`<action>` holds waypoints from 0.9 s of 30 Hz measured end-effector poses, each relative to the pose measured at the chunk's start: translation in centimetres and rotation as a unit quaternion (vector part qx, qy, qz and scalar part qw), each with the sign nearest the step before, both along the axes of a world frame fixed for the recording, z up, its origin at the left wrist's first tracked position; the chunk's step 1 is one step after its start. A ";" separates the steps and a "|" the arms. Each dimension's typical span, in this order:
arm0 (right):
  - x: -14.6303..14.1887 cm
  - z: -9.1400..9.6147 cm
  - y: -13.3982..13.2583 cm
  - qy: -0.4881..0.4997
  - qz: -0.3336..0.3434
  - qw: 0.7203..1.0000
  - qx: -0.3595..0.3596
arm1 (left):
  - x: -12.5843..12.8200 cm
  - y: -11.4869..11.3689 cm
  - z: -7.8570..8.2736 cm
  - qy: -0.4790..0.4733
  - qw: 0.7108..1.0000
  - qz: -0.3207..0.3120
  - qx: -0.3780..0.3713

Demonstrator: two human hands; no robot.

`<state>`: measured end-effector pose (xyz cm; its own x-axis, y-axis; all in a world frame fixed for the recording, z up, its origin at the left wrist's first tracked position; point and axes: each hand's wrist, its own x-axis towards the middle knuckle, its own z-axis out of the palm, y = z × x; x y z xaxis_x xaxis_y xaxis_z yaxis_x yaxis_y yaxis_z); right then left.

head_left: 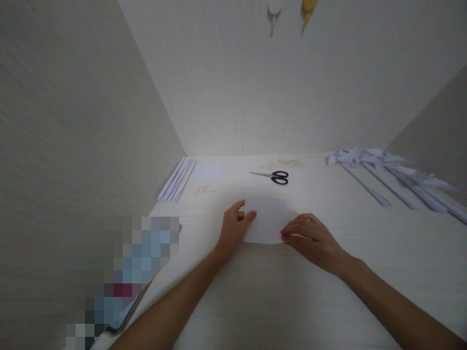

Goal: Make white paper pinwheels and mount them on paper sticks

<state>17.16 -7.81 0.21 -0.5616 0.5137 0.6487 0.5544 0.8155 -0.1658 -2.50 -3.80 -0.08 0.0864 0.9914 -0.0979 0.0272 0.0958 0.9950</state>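
Between my hands is a white sheet of paper (265,221), roughly square, held near the table's middle. My left hand (236,223) grips its left edge, thumb on top and fingers behind. At the lower right corner, my right hand (310,236) pinches the paper between thumb and fingertips. Beyond the sheet lies a pair of scissors (272,177) with black handles, blades pointing left. Another white paper square (208,170) rests at the back left, with a few thin pale sticks or strips (205,190) just in front of it.
Several rolled white paper sticks (177,180) lie at the back left. Paper pinwheel-like pieces on sticks (386,170) are at the back right. Thin tan scraps (286,163) lie by the back wall. A blurred-out device (136,277) leans at the left. Two hooks (274,7) hang above.
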 end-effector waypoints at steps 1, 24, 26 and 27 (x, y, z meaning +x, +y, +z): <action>0.1 0.0 0.1 -0.007 0.007 1.000 -0.010 | 0.0 0.0 0.0 0.009 1.000 0.007 0.008; -0.8 0.6 0.3 0.150 -0.020 0.952 -0.265 | 0.9 -1.3 0.5 0.141 0.956 -0.241 0.084; -0.7 0.5 0.5 0.166 -0.039 0.938 -0.302 | 0.9 -1.5 0.4 0.131 0.951 -0.271 0.074; -0.7 0.4 0.5 0.182 -0.053 0.928 -0.320 | 0.9 -1.6 0.4 0.124 0.947 -0.288 0.067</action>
